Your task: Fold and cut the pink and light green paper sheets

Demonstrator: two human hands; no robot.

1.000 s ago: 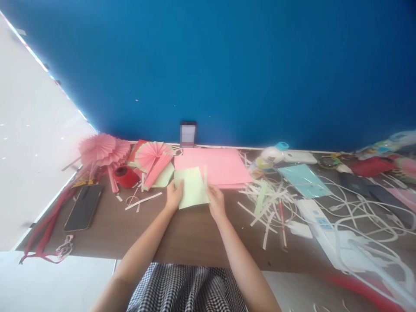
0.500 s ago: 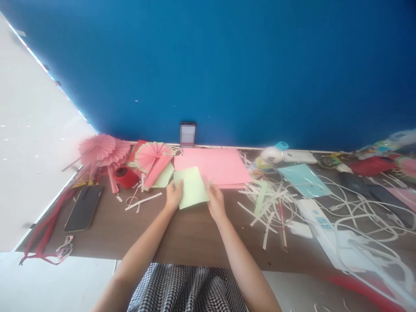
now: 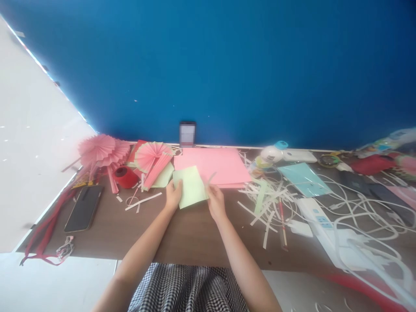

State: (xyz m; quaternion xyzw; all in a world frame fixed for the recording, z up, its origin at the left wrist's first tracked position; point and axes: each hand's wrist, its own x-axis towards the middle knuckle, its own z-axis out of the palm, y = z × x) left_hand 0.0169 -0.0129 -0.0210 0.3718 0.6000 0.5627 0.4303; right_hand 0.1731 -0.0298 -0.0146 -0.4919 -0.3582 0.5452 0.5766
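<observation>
My left hand [image 3: 173, 196] pinches the left edge of a pale green paper sheet [image 3: 190, 187] lying on the brown table [image 3: 191, 234]. My right hand [image 3: 216, 202] grips the sheet's right edge, where a thin green strip [image 3: 210, 177] sticks up at a slant from my fingers. Just behind the green sheet lies a stack of pink paper [image 3: 212, 166].
Pink pleated paper fans [image 3: 104, 150] and a red tape roll [image 3: 125, 176] sit at the left, with a dark phone [image 3: 83, 207] near the left edge. Paper strips [image 3: 264, 203], a power strip [image 3: 316, 214] and white cables [image 3: 357, 212] crowd the right. A small phone [image 3: 187, 134] leans on the blue wall.
The thin green strip at the sheet's right edge has tipped from upright to slanting right. Both hands have stayed nearly still on the sheet.
</observation>
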